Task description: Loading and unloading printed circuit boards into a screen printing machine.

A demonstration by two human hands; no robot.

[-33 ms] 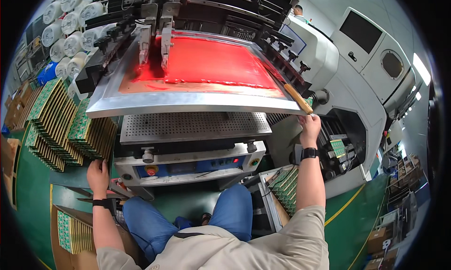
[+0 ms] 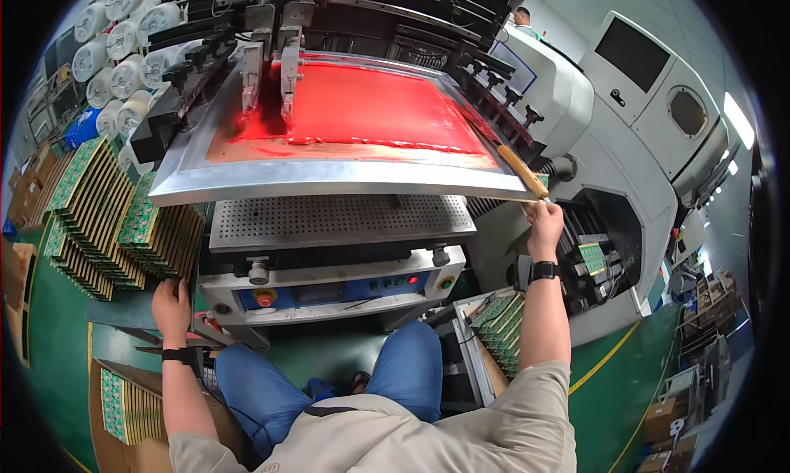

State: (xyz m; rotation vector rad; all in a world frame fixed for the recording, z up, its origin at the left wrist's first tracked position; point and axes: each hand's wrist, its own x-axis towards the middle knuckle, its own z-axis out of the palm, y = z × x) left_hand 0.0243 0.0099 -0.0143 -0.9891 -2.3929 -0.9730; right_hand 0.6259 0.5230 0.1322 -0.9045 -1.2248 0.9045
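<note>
My right hand is closed in a pinch at the right front corner of a metal-framed printing screen. It grips a thin circuit board, seen nearly edge-on and mostly hidden by the frame and a wooden-handled tool. Red ink covers much of the screen. Below the screen lies a perforated metal bed. At the left, my left hand is by the edge of a dark stand, just under stacked green circuit boards. Its fingers look curled; what they hold, if anything, is hidden.
Metal squeegee arms reach down to the ink. A control panel fronts the machine. More boards stand in a carton at lower left and a rack at right. White tubs are piled behind; a person is far off.
My right hand has shifted very slightly to the right, and a little more of the board's pale edge shows under the screen frame. My left hand has stayed in place.
</note>
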